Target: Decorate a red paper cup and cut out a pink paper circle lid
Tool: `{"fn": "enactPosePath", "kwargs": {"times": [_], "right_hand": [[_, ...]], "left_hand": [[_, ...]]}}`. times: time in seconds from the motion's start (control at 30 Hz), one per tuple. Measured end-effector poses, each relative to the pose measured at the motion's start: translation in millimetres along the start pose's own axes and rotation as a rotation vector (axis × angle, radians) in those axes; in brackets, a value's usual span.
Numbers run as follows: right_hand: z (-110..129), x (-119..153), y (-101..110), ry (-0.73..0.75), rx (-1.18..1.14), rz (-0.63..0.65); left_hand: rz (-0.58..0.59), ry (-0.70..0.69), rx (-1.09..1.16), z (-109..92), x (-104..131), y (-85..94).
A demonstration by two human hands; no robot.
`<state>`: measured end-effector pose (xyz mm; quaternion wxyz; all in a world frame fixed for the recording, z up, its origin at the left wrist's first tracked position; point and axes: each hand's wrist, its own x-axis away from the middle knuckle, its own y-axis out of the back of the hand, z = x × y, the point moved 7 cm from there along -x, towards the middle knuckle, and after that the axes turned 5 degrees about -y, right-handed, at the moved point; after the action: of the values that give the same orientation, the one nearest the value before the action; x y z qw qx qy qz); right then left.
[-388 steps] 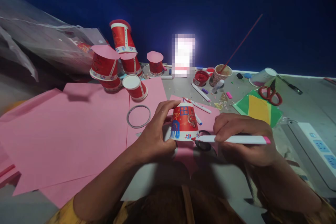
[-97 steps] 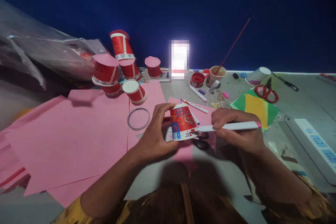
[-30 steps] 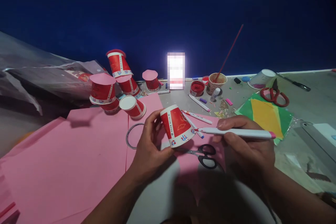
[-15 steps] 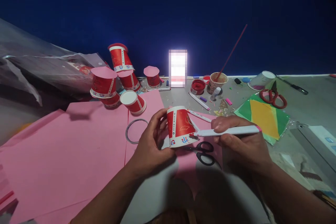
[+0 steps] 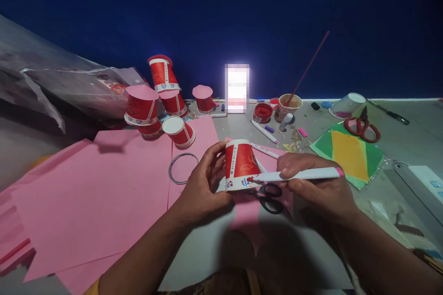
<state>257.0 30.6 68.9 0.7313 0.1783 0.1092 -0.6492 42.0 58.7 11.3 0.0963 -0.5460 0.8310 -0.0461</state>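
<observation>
Two bare hands observed, both occupied. The left hand (image 5: 207, 189) is partly closed, fingers and thumb curved round one held cup (image 5: 242, 164), red with white bands, wide rim downward, raised in front of the person. The right hand (image 5: 316, 189) is closed in a pinch on one white marker (image 5: 304, 175) with a pink end; its tip is at the held cup's lower white band, among red and blue marks, contact not confirmable. All other positions are reckoned from the held cup. Beyond it and to its left, six further red cups: one stack of two (image 5: 144, 121), a second stack of two (image 5: 168, 86), one single cup with a pink top (image 5: 203, 105) and one single cup with a white base uppermost (image 5: 180, 133). To its left, one grey ring (image 5: 170, 173) on pink sheets (image 5: 93, 193), number uncertain owing to overlap. Just right of its lower rim, one pair of black-handled scissors (image 5: 272, 197). Just behind it, two partly hidden markers (image 5: 265, 150). Farther behind it, to the right, one open jar (image 5: 263, 114) with red contents, one speckled cup (image 5: 287, 114) with one thin red stick (image 5: 311, 64), and one small bottle (image 5: 285, 122). Well to its right, one pair of red-handled scissors (image 5: 362, 129) on one green-and-yellow packet (image 5: 349, 154), and one white cup (image 5: 349, 103) on its side beyond
</observation>
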Motion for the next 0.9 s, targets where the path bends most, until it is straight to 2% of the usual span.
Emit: {"fn": "enactPosePath", "kwargs": {"times": [0.6, 0.9], "right_hand": [[0.7, -1.0, -1.3, -0.029, -0.033, 0.041], [-5.7, 1.7, 6.8, -0.050, -0.053, -0.013]], "left_hand": [[0.032, -0.014, 0.004, -2.1, 1.1, -2.1], [0.015, -0.002, -0.061, -5.4, 0.4, -2.7]]}}
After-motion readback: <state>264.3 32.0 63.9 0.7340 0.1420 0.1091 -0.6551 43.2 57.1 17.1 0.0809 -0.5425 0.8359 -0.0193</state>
